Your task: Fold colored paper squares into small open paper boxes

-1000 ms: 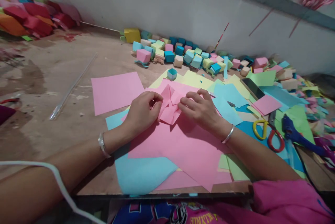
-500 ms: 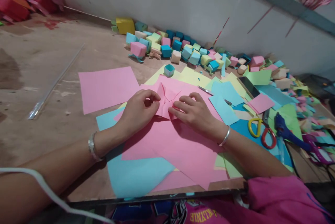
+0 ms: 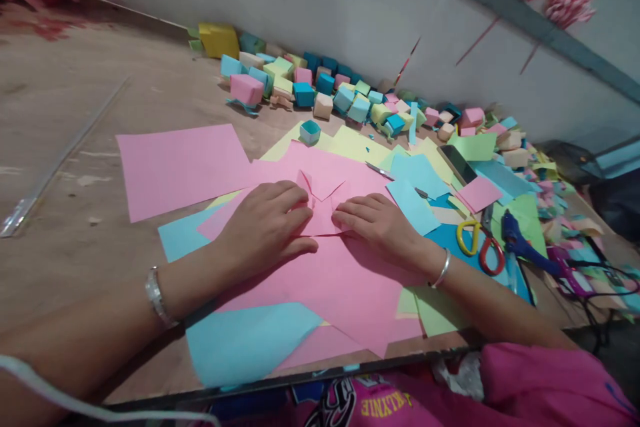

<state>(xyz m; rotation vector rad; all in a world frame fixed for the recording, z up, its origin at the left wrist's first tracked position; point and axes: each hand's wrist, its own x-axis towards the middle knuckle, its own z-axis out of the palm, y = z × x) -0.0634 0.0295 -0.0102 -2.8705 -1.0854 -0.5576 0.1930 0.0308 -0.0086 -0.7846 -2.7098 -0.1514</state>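
A partly folded pink paper (image 3: pixel 323 217) lies on top of larger pink sheets (image 3: pixel 325 287), with creased flaps raised on its far side. At its left side my left hand (image 3: pixel 267 220) presses the fold with curled fingers, the thumb stretched out along the near edge. My right hand (image 3: pixel 383 224) holds the right side, its fingers close together at the paper's edge. Both hands partly cover the paper, and the right thumb is hidden. Just beyond it stands a small open blue paper box (image 3: pixel 310 132).
Many folded paper boxes (image 3: pixel 303 94) line the wall. To the right lie scissors (image 3: pixel 491 257), a blue glue gun (image 3: pixel 523 244), a phone (image 3: pixel 460 165) and coloured scraps. A pink sheet (image 3: pixel 185 167) and a clear stick (image 3: pixel 70 154) are at left.
My left hand has gone from a raised pinch to lying lower against the paper, thumb extended. My right fingers have flattened and drawn together. The view has shifted slightly right.
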